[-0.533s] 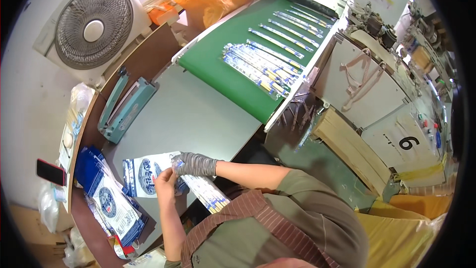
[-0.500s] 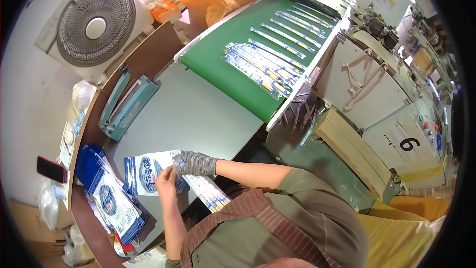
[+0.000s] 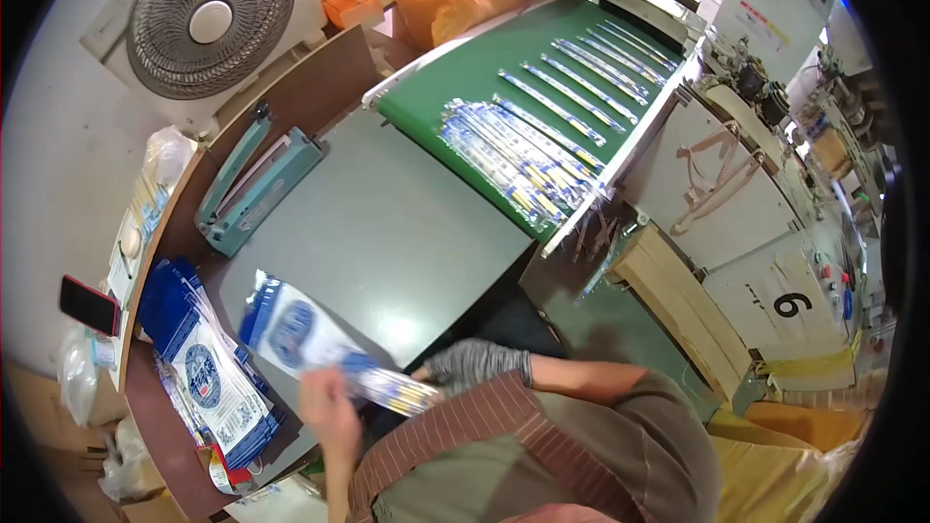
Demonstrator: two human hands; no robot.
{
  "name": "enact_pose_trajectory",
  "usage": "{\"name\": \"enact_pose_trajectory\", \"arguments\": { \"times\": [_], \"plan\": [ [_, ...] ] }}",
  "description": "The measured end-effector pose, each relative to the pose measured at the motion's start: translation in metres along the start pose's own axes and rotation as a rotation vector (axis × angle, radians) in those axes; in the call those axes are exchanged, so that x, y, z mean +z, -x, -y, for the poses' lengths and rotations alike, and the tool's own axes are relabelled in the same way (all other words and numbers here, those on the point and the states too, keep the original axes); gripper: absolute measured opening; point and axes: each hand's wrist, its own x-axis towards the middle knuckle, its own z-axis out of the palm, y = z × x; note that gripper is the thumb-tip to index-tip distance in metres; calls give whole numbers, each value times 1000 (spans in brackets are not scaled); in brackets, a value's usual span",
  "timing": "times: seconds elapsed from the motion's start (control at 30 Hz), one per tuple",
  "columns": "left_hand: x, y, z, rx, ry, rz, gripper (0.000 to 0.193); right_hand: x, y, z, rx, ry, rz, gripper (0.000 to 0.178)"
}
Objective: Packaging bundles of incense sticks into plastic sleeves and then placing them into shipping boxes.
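Observation:
A blue-and-white printed plastic bag (image 3: 310,329) lies slanted at the near edge of the grey table. Slim wrapped sticks (image 3: 397,390) with yellow ends show at its near end. My left hand (image 3: 327,407), bare and blurred, is closed at the bag's near side, its fingertips hard to make out. My right hand (image 3: 470,368), in a grey knitted glove, is closed at the yellow ends of the sticks, close to my apron; its fingers are partly hidden. To the left is a stack of similar printed bags (image 3: 205,378).
On the green conveyor belt (image 3: 426,102) lies a heap of wrapped sticks (image 3: 523,165), with several single ones behind. A teal bag sealer (image 3: 262,189) stands at the back left of the table (image 3: 358,223). A fan (image 3: 210,21), a phone (image 3: 89,306) and a wooden bench (image 3: 668,305) surround it.
My gloved right hand has moved from the bag's mouth to the near end of the sticks. The bag has tilted, and the sticks now lie in line with it. My left hand has moved nearer me.

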Motion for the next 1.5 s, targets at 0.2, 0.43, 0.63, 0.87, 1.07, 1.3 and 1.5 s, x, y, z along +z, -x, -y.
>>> {"name": "enact_pose_trajectory", "arguments": {
  "times": [0.2,0.43,0.63,0.87,1.07,1.3,1.5],
  "plan": [
    [25,-58,8,106,-270,135,31,-123,43,36,18,460,-592,32],
    [4,-85,-27,-93,-296,502,60,-253,116,-45,210,872,-945,47],
    [145,-117,-83,-379,630,333,58,-178,25,-22,348,969,-568,61],
    [200,-121,-79,62,-170,64,53,-151,-21,-76,422,731,-707,72],
    [169,-151,-9,-161,272,-122,56,-135,-64,-89,152,51,-803,50],
    [105,-123,39,-545,611,-206,59,-159,-53,-95,218,181,-938,54],
    [98,-101,22,-182,-56,-16,46,-131,-38,-55,-70,250,-877,40]
  ]
}}
